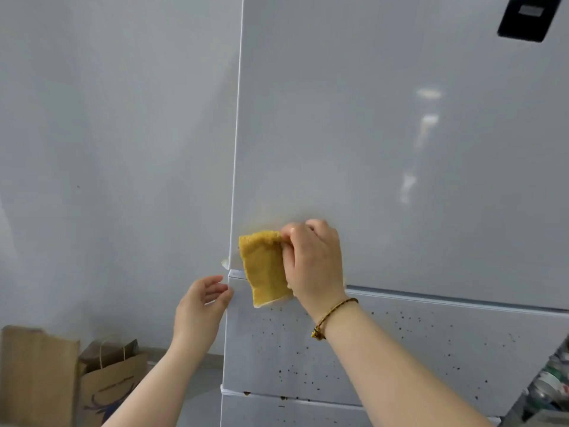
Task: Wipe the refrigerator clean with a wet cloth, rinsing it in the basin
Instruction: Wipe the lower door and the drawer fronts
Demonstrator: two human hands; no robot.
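Note:
A white refrigerator (385, 149) fills the view, its upper door glossy. The drawer front (400, 349) below it is speckled with dark spots. My right hand (314, 260) holds a yellow cloth (264, 266) flat against the lower left corner of the upper door, and the cloth hangs down over the gap between door and drawer. My left hand (200, 306) rests with relaxed fingers on the left edge of the drawer front. No basin is in view.
A black panel (528, 18) sits at the upper door's top right. Two brown paper bags (77, 377) stand on the floor at the lower left against the pale wall. Cluttered items (554, 383) show at the lower right edge.

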